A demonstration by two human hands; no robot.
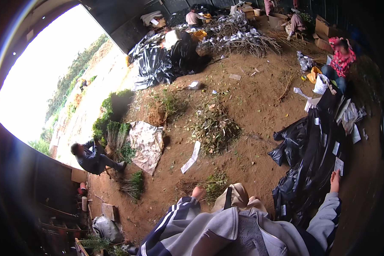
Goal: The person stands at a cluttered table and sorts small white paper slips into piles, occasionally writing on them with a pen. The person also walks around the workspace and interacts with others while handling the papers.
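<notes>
My right hand [335, 181] reaches out at the right and holds the edge of a white printed label [339, 166], over a long bundle wrapped in black plastic [320, 153]. Other white labels lie along that black plastic. My left hand [198, 192] is curled near my lap, beside a small bunch of leafy cuttings [216, 186] on the ground; whether it holds anything cannot be told. A strip of white paper [191, 157] lies on the soil ahead of me, near a pile of leafy trimmings [216, 129].
A person [94, 156] sits at the left by upright plant bundles [116, 136] and a crumpled sheet [146, 144]. Another person [340, 60] sits at the upper right near white bags. Several people work at the back around heaped, plastic-wrapped branches [240, 38]. Cardboard boxes [324, 30] stand behind.
</notes>
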